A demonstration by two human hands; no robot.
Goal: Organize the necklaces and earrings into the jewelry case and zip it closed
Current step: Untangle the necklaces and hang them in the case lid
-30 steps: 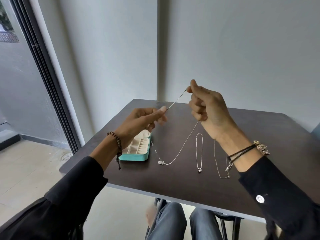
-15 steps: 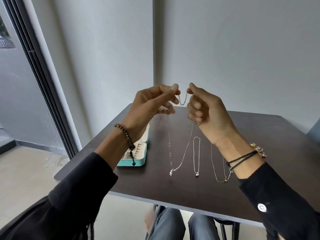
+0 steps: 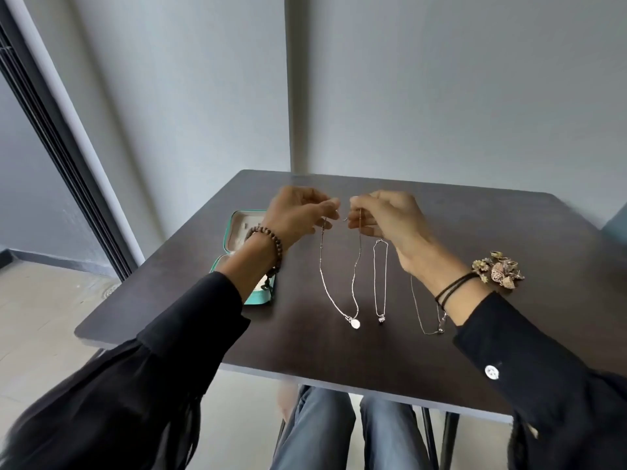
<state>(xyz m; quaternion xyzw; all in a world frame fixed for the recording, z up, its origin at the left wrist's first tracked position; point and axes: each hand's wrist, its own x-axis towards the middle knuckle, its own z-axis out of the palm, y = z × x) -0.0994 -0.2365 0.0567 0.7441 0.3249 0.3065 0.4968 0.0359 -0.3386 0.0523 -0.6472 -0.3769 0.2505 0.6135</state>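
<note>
While pinching the long necklace by its two ends, keep each grip pressed tight: left hand on the left end, right hand on the right end, thumb against fingertip, other fingers curled in. Hold the two ends close together, almost touching. Looks like the step of hooking the tiny clasp, or of getting set to carry the chain to its place. Go slow and hook it before letting go, to stop an end from slipping away.

Hangs toward the near side in a long loop, with a round disc at the bottom, low over the tabletop. Cannot tell if touching it. Lift straight up first, to keep the disc from dragging.

Next, mind the neighbours. See a second necklace lying flat just right of the loop, and a third necklace farther right, partly behind the right sleeve. Keep that sleeve from catching it. Swing the loop left, not right.

Look left for the open teal jewelry case, partly hidden behind the left forearm and close to the left edge of the tabletop. Lower things in gently, so as not to push it off. Use the open room between loop and case for moving. More room at the far right too. Cannot make out any earrings for sure. Watch the near edge as well, not far from the disc.
</note>
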